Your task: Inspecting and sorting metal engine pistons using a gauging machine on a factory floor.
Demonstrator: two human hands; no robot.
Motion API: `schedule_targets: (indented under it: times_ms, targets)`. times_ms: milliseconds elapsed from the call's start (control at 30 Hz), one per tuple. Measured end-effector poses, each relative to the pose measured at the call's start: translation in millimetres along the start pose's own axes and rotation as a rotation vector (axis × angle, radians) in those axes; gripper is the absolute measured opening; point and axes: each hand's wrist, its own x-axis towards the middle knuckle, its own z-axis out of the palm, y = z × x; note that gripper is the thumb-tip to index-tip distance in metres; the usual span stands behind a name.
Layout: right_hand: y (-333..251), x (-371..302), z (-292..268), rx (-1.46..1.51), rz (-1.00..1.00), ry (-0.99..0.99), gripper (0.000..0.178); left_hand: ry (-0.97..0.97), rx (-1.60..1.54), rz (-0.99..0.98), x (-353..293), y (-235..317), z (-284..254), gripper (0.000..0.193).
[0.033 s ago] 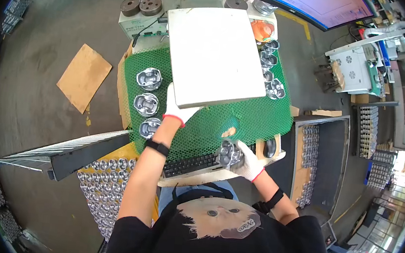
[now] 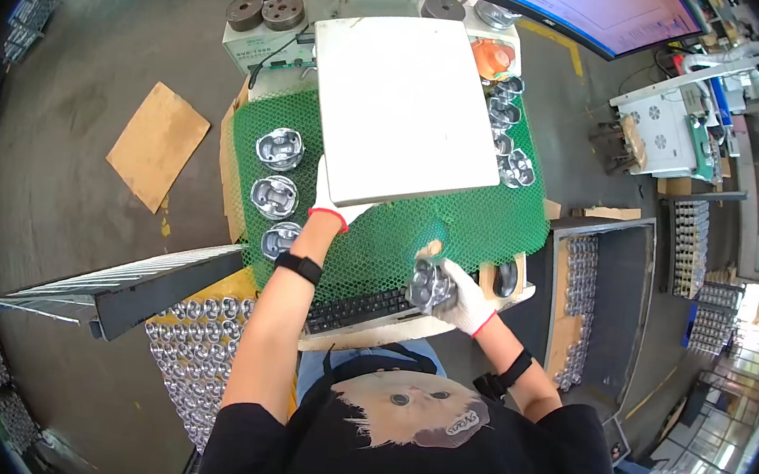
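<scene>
My right hand [image 2: 467,304], in a white glove, is closed round a shiny metal piston [image 2: 431,285] above the near edge of the green mesh mat [image 2: 378,246]. My left hand [image 2: 331,200], gloved too, reaches beneath the front left corner of a white box-like cover [image 2: 407,110]. That cover hides its fingers and whatever they may touch. Left of this hand, three spots on the mat hold pistons [image 2: 274,196] in a column. More pistons [image 2: 516,168] stand along the mat's right side.
A black keyboard [image 2: 358,311] and a mouse [image 2: 506,278] lie at the near edge. Round metal blocks [image 2: 283,10] sit at the back left, and a monitor [image 2: 579,8] overhangs the back right. Pistons fill a tray [image 2: 203,334] low on the left and a rack [image 2: 578,304] on the right.
</scene>
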Motion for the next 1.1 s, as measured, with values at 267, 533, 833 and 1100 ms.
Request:
schedule_targets:
  times_ms: [267, 533, 833, 1100]
  targets:
    - [-70, 92, 66, -2.062, -0.953, 0.225, 0.081, 0.404, 1.177, 0.443, -82, 42, 24, 0.074]
    - [-39, 238, 67, -0.438, -0.379, -0.356, 0.041, 0.637, 0.562, -0.067, -271, 44, -29, 0.083]
    - [-74, 259, 60, -1.497, -0.846, -0.469, 0.037, 0.779, 0.296, -0.297, -370, 23, -72, 0.083]
    - [-23, 161, 143, -1.984, -1.537, 0.357, 0.023, 0.682, 0.223, -0.349, -375, 22, -75, 0.064]
